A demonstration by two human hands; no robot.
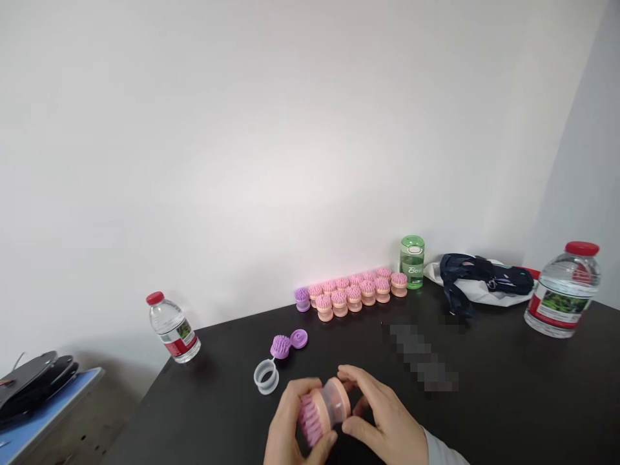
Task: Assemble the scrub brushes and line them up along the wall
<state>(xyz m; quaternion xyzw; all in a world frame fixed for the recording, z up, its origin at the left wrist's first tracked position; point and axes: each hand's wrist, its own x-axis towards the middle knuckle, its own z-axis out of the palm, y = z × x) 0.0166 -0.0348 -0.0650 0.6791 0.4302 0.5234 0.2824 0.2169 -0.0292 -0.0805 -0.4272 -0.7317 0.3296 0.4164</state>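
Tilted on its side between my hands is a round pink-bristled brush (pixel 334 402) with a clear middle and a peach base. My left hand (pixel 290 426) wraps round the bristle end. At the other end, the fingers of my right hand (pixel 380 416) curve about the peach base. Beyond my hands lie a loose purple bristle head (pixel 280 347), a purple disc (pixel 299 338) and a clear ring (pixel 266 376). Near the wall stand several pink brushes (pixel 353 298) in two rows, with a purple brush (pixel 302 299) at their left end.
The black table (pixel 217 413) meets a white wall. Water bottles with red caps stand at the left (pixel 173 328) and right (pixel 562 290). A green container (pixel 412 262) and a dark strapped bundle (pixel 484 278) sit at the back. Black items (pixel 36 387) lie on a blue surface far left.
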